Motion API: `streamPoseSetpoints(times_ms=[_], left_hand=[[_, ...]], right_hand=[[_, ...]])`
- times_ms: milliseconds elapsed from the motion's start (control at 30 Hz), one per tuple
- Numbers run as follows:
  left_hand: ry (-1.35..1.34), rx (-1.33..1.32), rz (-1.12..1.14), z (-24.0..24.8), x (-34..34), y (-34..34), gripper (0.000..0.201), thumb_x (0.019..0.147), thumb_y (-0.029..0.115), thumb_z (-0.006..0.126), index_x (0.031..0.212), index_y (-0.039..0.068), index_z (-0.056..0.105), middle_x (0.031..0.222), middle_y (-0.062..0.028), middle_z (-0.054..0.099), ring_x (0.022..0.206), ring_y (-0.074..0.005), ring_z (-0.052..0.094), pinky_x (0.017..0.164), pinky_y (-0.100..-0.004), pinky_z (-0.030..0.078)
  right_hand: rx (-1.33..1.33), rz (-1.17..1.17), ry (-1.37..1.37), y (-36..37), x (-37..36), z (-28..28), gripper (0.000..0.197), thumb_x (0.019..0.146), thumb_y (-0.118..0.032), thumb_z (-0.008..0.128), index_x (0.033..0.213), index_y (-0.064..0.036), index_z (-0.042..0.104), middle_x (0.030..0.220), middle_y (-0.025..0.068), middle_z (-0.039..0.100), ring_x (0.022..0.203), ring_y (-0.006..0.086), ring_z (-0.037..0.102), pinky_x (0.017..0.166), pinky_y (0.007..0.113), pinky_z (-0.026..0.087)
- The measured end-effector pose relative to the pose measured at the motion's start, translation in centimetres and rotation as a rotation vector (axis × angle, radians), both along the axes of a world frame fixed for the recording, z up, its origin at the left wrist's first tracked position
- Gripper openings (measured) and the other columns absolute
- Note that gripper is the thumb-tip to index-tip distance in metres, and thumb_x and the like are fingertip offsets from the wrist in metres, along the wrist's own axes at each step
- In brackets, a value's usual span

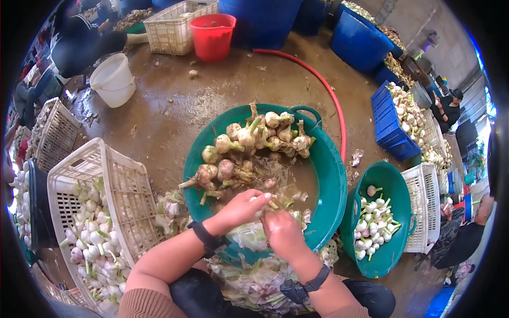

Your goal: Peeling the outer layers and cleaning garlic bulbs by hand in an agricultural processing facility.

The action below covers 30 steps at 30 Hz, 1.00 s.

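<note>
Nearest, loose garlic skins heap between the person's dark-clad knees, against a round green tub on a wet, muddy brown floor. A white crate stands to its left and a smaller green tub to its right. Farther off, a red hose curves across the floor, with a white bucket, a red bucket and blue barrels beyond.

The 2 hands meet over the near half of the round tub. The left hand is curled closed on a garlic piece, whose stem pokes out beside the thumb. The right hand is bent just beside it; its fingertips are hidden, so its grip cannot be told.

The skins are thin, papery, and white to purplish. Past the hands, soil-stained bulbs, knobbly with stubby stems, crowd the tub's far side above murky water. The smaller tub's bulbs are mostly smooth, white and green-stemmed.
</note>
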<state>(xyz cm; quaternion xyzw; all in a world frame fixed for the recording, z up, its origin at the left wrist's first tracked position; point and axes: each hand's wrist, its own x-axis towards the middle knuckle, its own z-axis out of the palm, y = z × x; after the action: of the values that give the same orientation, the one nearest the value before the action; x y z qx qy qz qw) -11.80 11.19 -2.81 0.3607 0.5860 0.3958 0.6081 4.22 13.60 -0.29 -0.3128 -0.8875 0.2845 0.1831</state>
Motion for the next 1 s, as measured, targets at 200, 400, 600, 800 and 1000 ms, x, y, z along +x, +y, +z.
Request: streamPoseSetpoints(times_ms=[200,400,600,800,1000], left_hand=[[0.038,0.165,-0.079,-0.9,0.9,0.0,0.048,0.087,0.037,0.051,0.118,0.0,0.05,0.101,-0.005,0.055,0.095,-0.0128,0.049,0.086,-0.027,0.039],[0.068,0.205,-0.01,-0.7,0.8,1.0,0.059,0.085,0.04,0.054,0.127,0.001,0.042,0.122,-0.0195,0.049,0.114,-0.0229,0.047,0.093,-0.0312,0.037],[0.733,0.714,-0.315,2.2,1.1,1.3,0.047,0.072,0.013,0.066,0.115,0.002,0.052,0.119,-0.0217,0.048,0.116,-0.0361,0.042,0.096,-0.0391,0.037],[-0.471,0.306,0.518,0.4,1.4,1.5,0.014,0.076,-0.01,0.054,0.077,0.004,0.057,0.12,-0.0165,0.051,0.101,-0.0245,0.057,0.083,-0.0388,0.051],[-0.404,0.407,0.17,0.9,1.3,0.5,0.034,0.073,-0.009,0.057,0.106,0.002,0.056,0.122,-0.0136,0.047,0.111,-0.0239,0.048,0.093,-0.0375,0.04]], right_hand=[[-1.073,-0.463,0.284,1.4,0.3,-2.5,0.016,0.088,-0.013,0.049,0.079,0.0008,0.054,0.064,0.0088,0.055,0.055,0.0109,0.045,0.054,0.028,0.039],[-0.335,-0.152,0.232,2.7,0.9,-2.3,0.016,0.087,-0.014,0.054,0.082,0.0006,0.059,0.063,0.0055,0.051,0.058,0.0108,0.043,0.054,0.027,0.036],[-1.57,-0.52,0.518,6.7,1.7,-3.6,0.02,0.089,-0.016,0.05,0.103,-0.0023,0.058,0.089,0.0022,0.06,0.073,0.0118,0.057,0.068,0.026,0.048],[-1.101,-0.266,0.557,3.6,1.6,-1.1,0.022,0.09,-0.017,0.051,0.103,-0.0014,0.059,0.091,0.0033,0.061,0.077,0.0104,0.056,0.07,0.024,0.045],[-1.229,-0.284,0.757,2.5,2.8,0.1,0.023,0.091,-0.017,0.049,0.102,0.0005,0.058,0.087,0.0058,0.063,0.072,0.0115,0.057,0.065,0.025,0.046]])
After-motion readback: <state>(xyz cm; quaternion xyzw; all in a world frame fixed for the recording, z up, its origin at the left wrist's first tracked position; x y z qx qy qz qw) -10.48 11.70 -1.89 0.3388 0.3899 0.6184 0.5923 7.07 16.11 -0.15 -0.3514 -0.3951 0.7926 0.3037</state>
